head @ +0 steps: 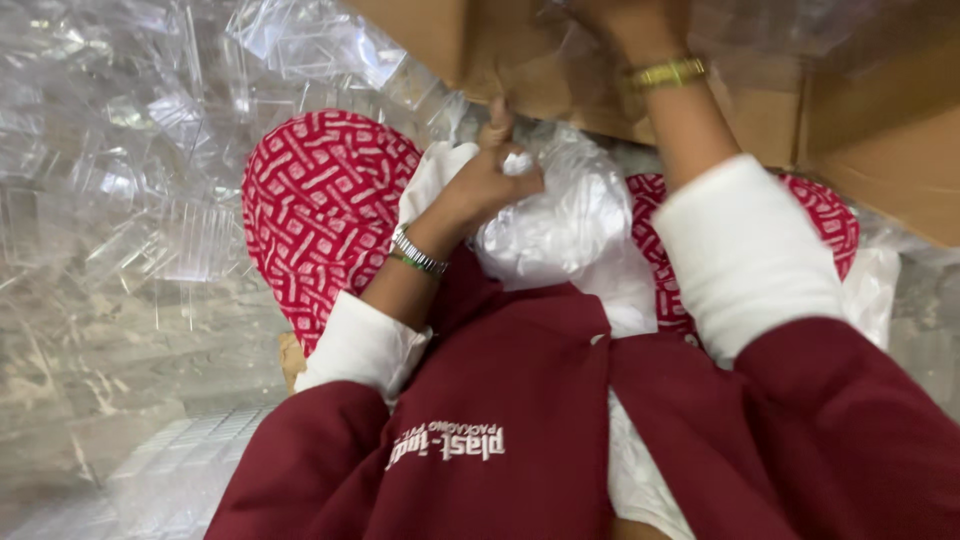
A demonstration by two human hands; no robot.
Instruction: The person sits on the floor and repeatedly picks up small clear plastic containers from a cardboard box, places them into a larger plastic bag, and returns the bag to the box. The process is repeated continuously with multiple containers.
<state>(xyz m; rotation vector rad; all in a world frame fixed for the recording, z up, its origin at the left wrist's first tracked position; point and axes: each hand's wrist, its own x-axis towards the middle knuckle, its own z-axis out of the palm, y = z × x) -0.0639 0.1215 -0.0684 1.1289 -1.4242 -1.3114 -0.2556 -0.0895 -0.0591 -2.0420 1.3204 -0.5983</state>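
Gripping a crumpled clear plastic bag [560, 215] in closed fingers, the left hand [492, 178] sits on the lap just below the cardboard box [760, 70]. Right hand [620, 20] reaches into that box; finger state cannot be told.

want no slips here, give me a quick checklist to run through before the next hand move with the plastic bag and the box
1. Left hand grips the plastic bag: ok, fingers closed on a bunch of it.
2. Right hand in sight: not ok, mostly cut off at the top edge.
3. Right hand's hold on the box: cannot tell.
4. Bag resting on the lap: ok.
5. Box contents: cannot tell, hidden.
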